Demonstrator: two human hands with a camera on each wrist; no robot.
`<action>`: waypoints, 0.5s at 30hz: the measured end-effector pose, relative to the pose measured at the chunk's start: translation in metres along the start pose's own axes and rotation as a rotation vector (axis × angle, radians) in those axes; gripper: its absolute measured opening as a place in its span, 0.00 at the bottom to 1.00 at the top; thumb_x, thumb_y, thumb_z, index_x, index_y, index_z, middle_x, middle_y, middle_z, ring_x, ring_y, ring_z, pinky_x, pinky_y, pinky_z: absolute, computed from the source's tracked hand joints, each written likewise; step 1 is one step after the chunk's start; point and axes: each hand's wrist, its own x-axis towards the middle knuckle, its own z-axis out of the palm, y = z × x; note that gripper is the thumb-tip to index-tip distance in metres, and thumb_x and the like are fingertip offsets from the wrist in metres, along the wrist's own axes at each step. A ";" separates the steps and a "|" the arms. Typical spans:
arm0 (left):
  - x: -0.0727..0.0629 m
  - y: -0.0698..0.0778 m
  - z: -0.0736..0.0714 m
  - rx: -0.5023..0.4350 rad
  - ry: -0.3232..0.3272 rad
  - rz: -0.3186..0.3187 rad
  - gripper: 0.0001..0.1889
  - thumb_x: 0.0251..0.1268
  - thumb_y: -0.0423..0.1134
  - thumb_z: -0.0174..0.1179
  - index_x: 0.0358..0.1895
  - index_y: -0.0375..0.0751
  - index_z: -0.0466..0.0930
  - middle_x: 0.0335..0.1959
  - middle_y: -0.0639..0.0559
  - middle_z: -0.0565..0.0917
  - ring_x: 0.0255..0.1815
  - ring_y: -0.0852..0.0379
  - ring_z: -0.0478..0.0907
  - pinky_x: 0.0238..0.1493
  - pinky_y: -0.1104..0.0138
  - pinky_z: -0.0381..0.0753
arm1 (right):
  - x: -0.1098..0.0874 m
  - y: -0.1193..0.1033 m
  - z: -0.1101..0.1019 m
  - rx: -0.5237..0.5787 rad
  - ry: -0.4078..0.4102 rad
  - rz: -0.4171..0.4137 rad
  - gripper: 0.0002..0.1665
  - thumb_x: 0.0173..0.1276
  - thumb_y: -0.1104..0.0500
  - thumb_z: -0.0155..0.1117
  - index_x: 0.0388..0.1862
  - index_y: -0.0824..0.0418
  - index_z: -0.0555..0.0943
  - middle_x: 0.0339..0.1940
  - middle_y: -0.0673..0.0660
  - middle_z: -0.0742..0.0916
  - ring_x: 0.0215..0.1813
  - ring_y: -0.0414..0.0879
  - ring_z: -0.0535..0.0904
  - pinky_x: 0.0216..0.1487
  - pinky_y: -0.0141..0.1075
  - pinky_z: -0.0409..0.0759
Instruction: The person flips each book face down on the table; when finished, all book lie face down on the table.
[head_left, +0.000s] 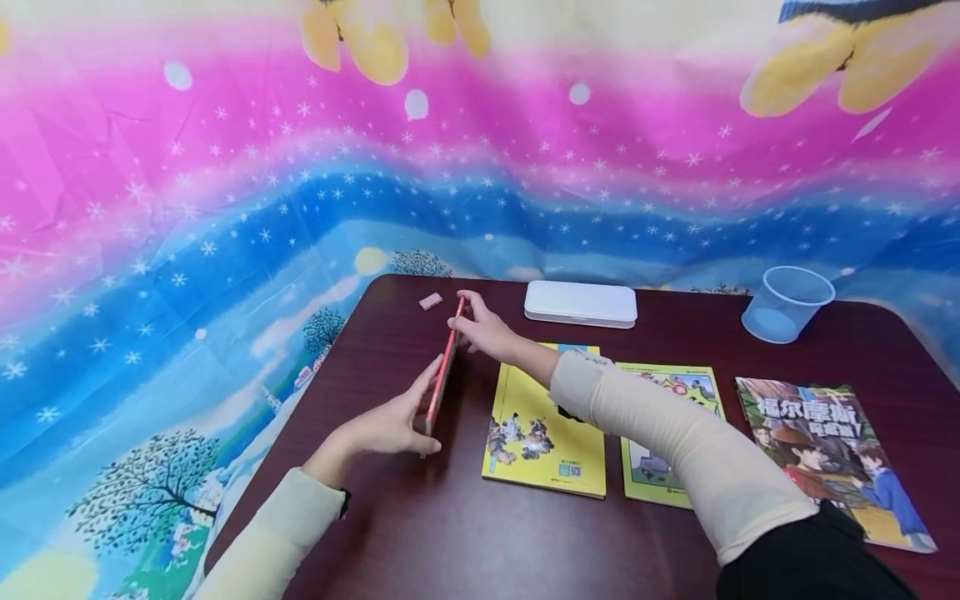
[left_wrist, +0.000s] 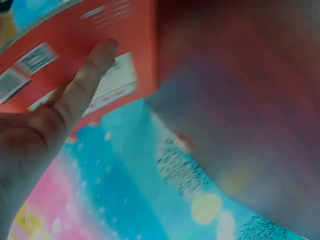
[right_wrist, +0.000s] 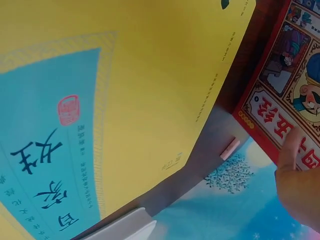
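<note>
A thin red book (head_left: 445, 364) stands on edge above the left part of the table, its narrow side toward the head camera. My left hand (head_left: 390, 423) holds its near end, with the thumb by the near edge. Long fingers lie against the red back cover (left_wrist: 137, 30), which bears barcodes, in the left wrist view. Its far end is gripped by my right hand (head_left: 487, 332). The right wrist view shows a cartoon front cover (right_wrist: 272, 105) with a finger of the right hand (right_wrist: 300, 192) on it.
Beneath the right arm lie a yellow book (head_left: 547, 450) and a yellow-green book (head_left: 656, 492). A comic-style book (head_left: 832, 450) is farther right. Along the back are a small pink eraser (head_left: 431, 301), a white case (head_left: 580, 303) and a translucent blue bin (head_left: 786, 307). Patterned cloth (head_left: 480, 167) hangs behind.
</note>
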 end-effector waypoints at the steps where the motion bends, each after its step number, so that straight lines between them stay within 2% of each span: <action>1: 0.001 -0.004 0.003 0.028 0.001 0.017 0.61 0.50 0.30 0.67 0.73 0.67 0.26 0.75 0.49 0.46 0.71 0.43 0.57 0.63 0.51 0.65 | 0.000 0.000 -0.001 0.016 -0.001 0.000 0.34 0.71 0.51 0.50 0.72 0.49 0.51 0.61 0.60 0.73 0.42 0.58 0.82 0.42 0.49 0.81; 3: 0.002 -0.012 0.010 0.087 0.009 0.022 0.59 0.51 0.28 0.65 0.75 0.62 0.28 0.75 0.46 0.51 0.69 0.44 0.62 0.60 0.54 0.69 | 0.001 0.002 -0.003 0.061 -0.002 0.004 0.32 0.72 0.53 0.49 0.71 0.51 0.53 0.60 0.62 0.73 0.40 0.58 0.82 0.42 0.50 0.81; 5: 0.002 -0.017 0.014 0.162 0.032 0.000 0.57 0.52 0.30 0.65 0.76 0.59 0.32 0.72 0.44 0.59 0.63 0.48 0.69 0.56 0.57 0.72 | 0.002 0.006 -0.004 0.089 -0.003 0.010 0.30 0.73 0.54 0.47 0.71 0.53 0.54 0.60 0.64 0.72 0.38 0.56 0.82 0.42 0.50 0.81; 7: 0.002 -0.019 0.015 0.221 0.058 -0.044 0.55 0.50 0.33 0.66 0.76 0.58 0.37 0.65 0.42 0.68 0.54 0.51 0.74 0.48 0.60 0.75 | 0.002 0.010 -0.006 0.129 -0.006 0.026 0.28 0.75 0.55 0.44 0.71 0.55 0.54 0.60 0.65 0.72 0.38 0.53 0.81 0.43 0.50 0.81; 10: 0.000 -0.020 0.014 0.291 0.092 -0.135 0.52 0.48 0.37 0.68 0.75 0.60 0.45 0.57 0.44 0.73 0.42 0.53 0.74 0.37 0.62 0.75 | 0.001 0.016 -0.010 0.182 -0.009 0.057 0.27 0.76 0.57 0.44 0.71 0.58 0.56 0.62 0.66 0.72 0.44 0.54 0.81 0.45 0.47 0.81; 12: -0.002 -0.020 0.012 0.335 0.109 -0.185 0.51 0.45 0.39 0.70 0.74 0.60 0.50 0.55 0.46 0.74 0.42 0.53 0.72 0.36 0.63 0.75 | 0.000 0.018 -0.013 0.202 -0.001 0.078 0.26 0.75 0.58 0.46 0.70 0.61 0.59 0.61 0.67 0.73 0.48 0.56 0.81 0.46 0.45 0.81; 15: -0.003 -0.020 0.010 0.385 0.128 -0.227 0.47 0.42 0.40 0.72 0.71 0.54 0.59 0.55 0.49 0.74 0.45 0.53 0.71 0.41 0.62 0.76 | -0.002 0.022 -0.019 0.204 0.033 0.110 0.26 0.74 0.60 0.51 0.68 0.66 0.64 0.60 0.68 0.76 0.52 0.57 0.80 0.47 0.42 0.81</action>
